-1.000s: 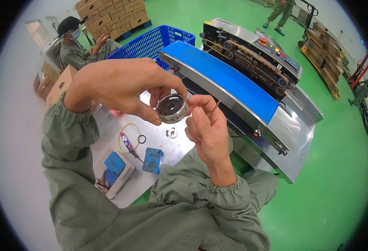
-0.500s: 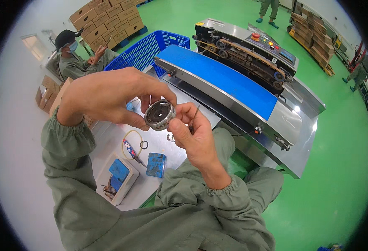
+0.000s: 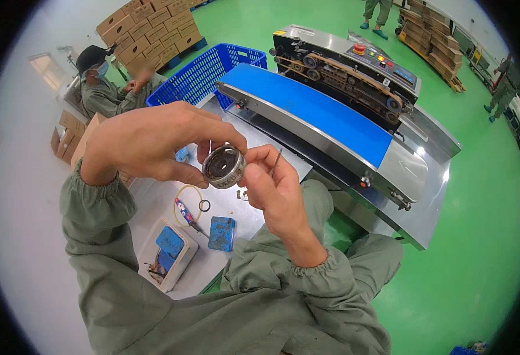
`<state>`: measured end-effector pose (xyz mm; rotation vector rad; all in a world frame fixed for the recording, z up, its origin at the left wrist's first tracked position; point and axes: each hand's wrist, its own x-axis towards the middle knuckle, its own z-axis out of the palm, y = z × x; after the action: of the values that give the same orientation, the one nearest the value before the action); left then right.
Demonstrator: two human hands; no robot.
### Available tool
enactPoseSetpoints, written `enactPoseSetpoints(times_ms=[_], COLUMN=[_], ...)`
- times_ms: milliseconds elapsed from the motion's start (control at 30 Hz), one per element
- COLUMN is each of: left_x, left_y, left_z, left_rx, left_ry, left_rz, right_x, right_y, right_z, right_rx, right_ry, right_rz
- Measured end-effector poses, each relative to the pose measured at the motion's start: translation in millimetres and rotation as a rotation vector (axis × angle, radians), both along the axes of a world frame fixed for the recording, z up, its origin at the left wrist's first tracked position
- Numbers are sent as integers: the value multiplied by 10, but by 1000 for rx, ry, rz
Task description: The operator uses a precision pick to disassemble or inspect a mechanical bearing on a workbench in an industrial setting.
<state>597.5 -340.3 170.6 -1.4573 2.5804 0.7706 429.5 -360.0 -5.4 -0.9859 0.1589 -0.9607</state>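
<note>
A round metal wheel with a dark, dirty face and a small hole in its middle is gripped at the rim between the thumb and fingers of my left hand. Small marks run round its silvery side. My right hand is closed beside it, fingertips at the wheel's right edge. A thin pointed metal tool sticks up from between those fingers; its lower end is hidden. Below, on the white table, lie a black ring, a yellowish band, a screwdriver with a patterned handle and a stained blue block.
A white box with blue blocks stands at the table's near side. Ahead is a sealing machine with a blue conveyor belt. A blue crate stands behind my left hand; a seated co-worker is at far left.
The wheel has tilted slightly and shifted a little down and left in my left hand. My right thumb has drawn back a little. The far co-worker's hands have lowered.
</note>
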Motion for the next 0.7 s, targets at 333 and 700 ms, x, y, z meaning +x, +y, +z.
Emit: enactPoseSetpoints(times_ms=[333,700], left_x=[46,34], left_y=[15,7], left_z=[-41,-123], left_rx=[-11,-93], left_ry=[-45,-159], left_rz=[22,130], right_x=[-8,29], right_y=[-34,6], right_z=[-47,-13], right_rx=[1,-264], right_ry=[31,245], right_rz=[-22,-155])
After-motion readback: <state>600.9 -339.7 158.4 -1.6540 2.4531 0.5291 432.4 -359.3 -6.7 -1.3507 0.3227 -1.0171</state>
